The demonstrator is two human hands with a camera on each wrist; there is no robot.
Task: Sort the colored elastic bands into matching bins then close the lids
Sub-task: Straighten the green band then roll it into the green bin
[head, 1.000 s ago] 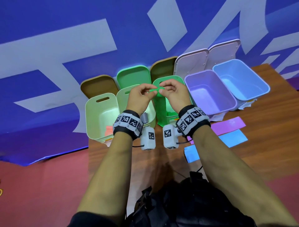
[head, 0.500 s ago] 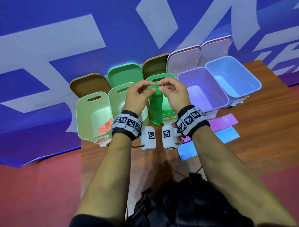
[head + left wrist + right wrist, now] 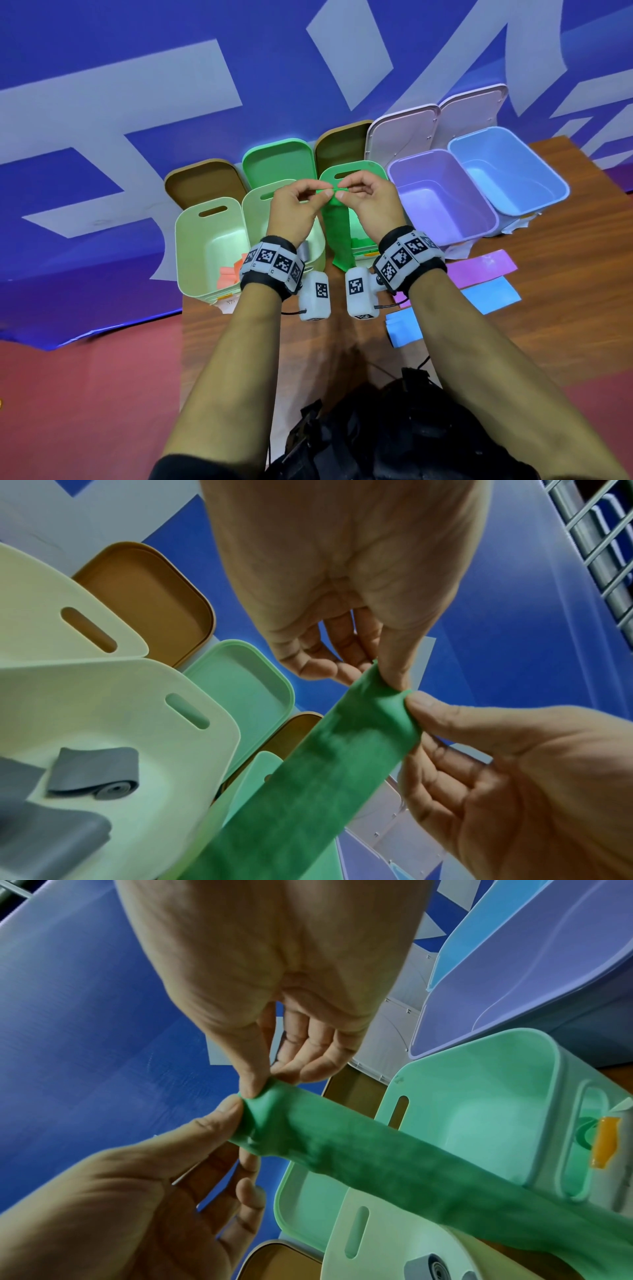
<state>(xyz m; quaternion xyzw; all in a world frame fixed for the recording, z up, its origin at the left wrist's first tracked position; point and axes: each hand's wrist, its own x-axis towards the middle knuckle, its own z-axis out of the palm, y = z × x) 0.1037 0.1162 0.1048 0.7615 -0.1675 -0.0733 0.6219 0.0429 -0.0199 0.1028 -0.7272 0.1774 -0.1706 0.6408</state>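
Both hands are raised above the row of open bins. My left hand [image 3: 324, 193] and right hand [image 3: 341, 194] pinch the top end of a green elastic band [image 3: 340, 240] between thumb and fingertips, almost touching each other. The band hangs down in front of the green bin [image 3: 356, 167]. The left wrist view shows the left hand [image 3: 394, 681] on the band [image 3: 335, 767], with the right thumb beside it. In the right wrist view the right hand [image 3: 257, 1092] nips the bunched end of the band [image 3: 359, 1150] over the green bin [image 3: 479, 1104].
A pale green bin [image 3: 191, 246] at far left holds orange bands; the pale bin beside it [image 3: 143, 696] holds grey bands [image 3: 92, 772]. Purple bin [image 3: 442, 161] and blue bin [image 3: 548, 181] stand right. All lids stand open behind. A purple band [image 3: 479, 269] and blue bands [image 3: 489, 299] lie on the table.
The hands have drawn together: the short stretch of green band held between them is gone, and both now pinch nearly the same spot. The band still hangs down.
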